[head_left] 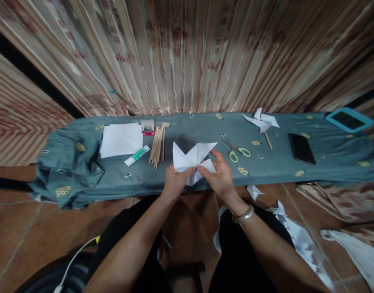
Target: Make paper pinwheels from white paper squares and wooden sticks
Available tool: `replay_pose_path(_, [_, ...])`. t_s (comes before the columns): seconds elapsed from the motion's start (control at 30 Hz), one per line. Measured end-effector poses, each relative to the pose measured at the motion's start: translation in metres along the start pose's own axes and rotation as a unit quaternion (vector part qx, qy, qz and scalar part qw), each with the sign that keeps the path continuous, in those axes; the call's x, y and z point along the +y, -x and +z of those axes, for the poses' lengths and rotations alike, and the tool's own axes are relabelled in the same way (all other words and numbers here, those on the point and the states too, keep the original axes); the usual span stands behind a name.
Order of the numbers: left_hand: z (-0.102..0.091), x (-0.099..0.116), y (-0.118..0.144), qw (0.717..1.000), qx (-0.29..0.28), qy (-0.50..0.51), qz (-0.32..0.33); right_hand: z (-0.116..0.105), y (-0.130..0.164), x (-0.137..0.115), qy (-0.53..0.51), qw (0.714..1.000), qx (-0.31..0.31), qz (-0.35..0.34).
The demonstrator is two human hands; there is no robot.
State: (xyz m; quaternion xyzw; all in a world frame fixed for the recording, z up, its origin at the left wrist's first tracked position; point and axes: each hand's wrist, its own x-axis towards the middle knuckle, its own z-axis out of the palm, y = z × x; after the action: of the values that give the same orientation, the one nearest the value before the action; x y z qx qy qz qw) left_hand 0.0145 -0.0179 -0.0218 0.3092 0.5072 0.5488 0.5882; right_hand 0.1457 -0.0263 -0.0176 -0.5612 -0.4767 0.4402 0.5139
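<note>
Between my two hands is a white paper pinwheel (196, 155), its blades folded in toward the middle, held above the front edge of the cloth-covered bench. My left hand (175, 179) grips its lower left side, with the thumb pressed near the centre. From the right, my right hand (219, 173) pinches it, thumb at the centre and fingers behind a blade. Whether a pin sits at the centre is too small to tell. Scissors with green handles (237, 152) lie just beyond my right hand. A bundle of wooden sticks (157, 146) lies beyond my left hand.
On the grey-green cloth (193, 126) are a stack of white paper (121, 140), a glue stick (137, 156), a small red box (148, 127), a pinwheel on a stick (262, 121), a black phone (301, 148) and a blue-framed tablet (349, 119). Paper scraps (299, 236) lie on the floor at right.
</note>
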Motion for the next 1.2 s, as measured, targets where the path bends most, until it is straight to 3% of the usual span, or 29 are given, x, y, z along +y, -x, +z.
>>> replay_pose_path(0.47, [-0.016, 0.016, -0.006, 0.999, 0.032, 0.040, 0.000, 0.022, -0.003, -0.007, -0.041, 0.999, -0.013, 0.019])
replay_pose_path(0.67, [-0.037, 0.029, -0.011, 0.990, 0.085, 0.110, 0.003, 0.016, -0.017, -0.016, -0.070, 0.996, 0.046, -0.018])
replay_pose_path(0.87, [-0.057, 0.038, -0.013, 0.984, 0.108, 0.139, -0.003, 0.014, -0.027, -0.009, -0.084, 0.995, 0.050, -0.007])
replay_pose_path(1.03, [-0.077, 0.055, -0.021, 0.973, 0.147, 0.170, 0.045, 0.027, -0.030, 0.010, -0.041, 0.999, 0.004, 0.015])
replay_pose_path(1.2, [-0.113, 0.081, -0.034, 0.945, 0.233, 0.187, 0.132, 0.055, -0.042, 0.022, 0.052, 0.997, -0.050, -0.021])
